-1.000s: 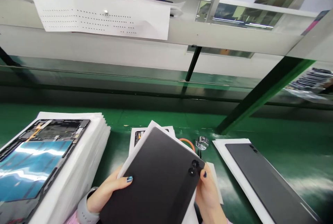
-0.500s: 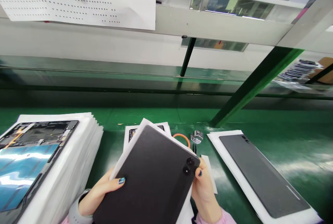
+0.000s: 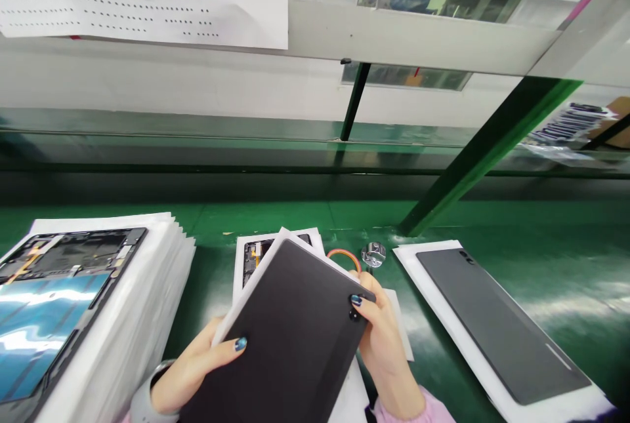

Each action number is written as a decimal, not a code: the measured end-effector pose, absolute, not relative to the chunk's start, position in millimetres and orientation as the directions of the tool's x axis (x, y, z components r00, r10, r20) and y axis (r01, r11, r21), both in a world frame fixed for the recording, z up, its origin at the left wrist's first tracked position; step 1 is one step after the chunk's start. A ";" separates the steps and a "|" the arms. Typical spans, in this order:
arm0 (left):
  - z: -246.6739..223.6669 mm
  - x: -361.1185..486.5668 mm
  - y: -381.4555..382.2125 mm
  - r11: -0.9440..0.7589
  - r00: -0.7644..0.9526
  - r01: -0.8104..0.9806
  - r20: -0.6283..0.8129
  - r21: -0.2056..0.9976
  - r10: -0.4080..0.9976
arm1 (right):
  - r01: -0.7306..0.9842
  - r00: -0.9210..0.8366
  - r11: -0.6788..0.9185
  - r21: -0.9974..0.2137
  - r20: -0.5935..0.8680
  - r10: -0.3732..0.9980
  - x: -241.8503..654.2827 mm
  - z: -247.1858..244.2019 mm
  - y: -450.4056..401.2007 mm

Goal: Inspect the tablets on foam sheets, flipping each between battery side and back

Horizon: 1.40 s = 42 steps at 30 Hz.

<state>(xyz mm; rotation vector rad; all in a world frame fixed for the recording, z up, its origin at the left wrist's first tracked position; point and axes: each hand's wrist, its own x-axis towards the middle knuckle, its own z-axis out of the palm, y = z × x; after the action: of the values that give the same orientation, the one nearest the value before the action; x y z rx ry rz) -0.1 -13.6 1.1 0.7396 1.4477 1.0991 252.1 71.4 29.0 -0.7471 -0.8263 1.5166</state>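
A dark grey tablet back cover [image 3: 280,338] with a two-lens camera corner is held up in front of me, a white foam sheet [image 3: 236,305] showing behind its left and top edges. My left hand [image 3: 197,361] grips the left edge, thumb flat on the cover and fingers hidden behind. At the upper right corner my right hand [image 3: 381,334] pinches it, thumb beside the camera lenses. Beneath, an opened tablet [image 3: 251,256] with its inner parts exposed lies on white sheets, mostly covered.
To the left rises a tall stack of white foam sheets [image 3: 167,279], an opened tablet with a blue battery [image 3: 54,305] on top. At right, another grey tablet [image 3: 497,324] lies on white sheets. An orange ring [image 3: 344,253] and a shiny metal piece [image 3: 373,254] sit behind my hands. A green post [image 3: 492,154] slants up.
My right thumb has moved from the cover's corner edge onto its face by the camera lenses. The cover has shifted slightly; my left hand keeps its hold.
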 end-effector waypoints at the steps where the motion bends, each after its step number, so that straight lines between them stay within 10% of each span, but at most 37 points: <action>1: 1.8 0.3 -14.0 0.378 -0.187 -0.130 -0.397 0.917 0.899 | -0.543 -0.101 -0.054 -0.838 0.001 0.995 251.5 29.1 71.4; 27: 7.9 -2.4 -9.2 0.520 -0.107 -0.385 -0.597 0.763 0.795 | -0.578 -0.186 0.115 -0.808 0.268 0.945 258.8 21.2 62.9; 42: 6.5 8.6 -8.2 0.435 -0.156 -0.486 -0.565 0.758 0.810 | -0.424 0.115 0.274 -0.863 0.249 0.962 254.4 15.4 61.4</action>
<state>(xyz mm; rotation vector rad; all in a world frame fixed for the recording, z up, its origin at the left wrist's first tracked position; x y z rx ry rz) 8.6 -8.2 6.5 0.3293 1.2863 1.1701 254.4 61.4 15.4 -0.7126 -0.9540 1.1520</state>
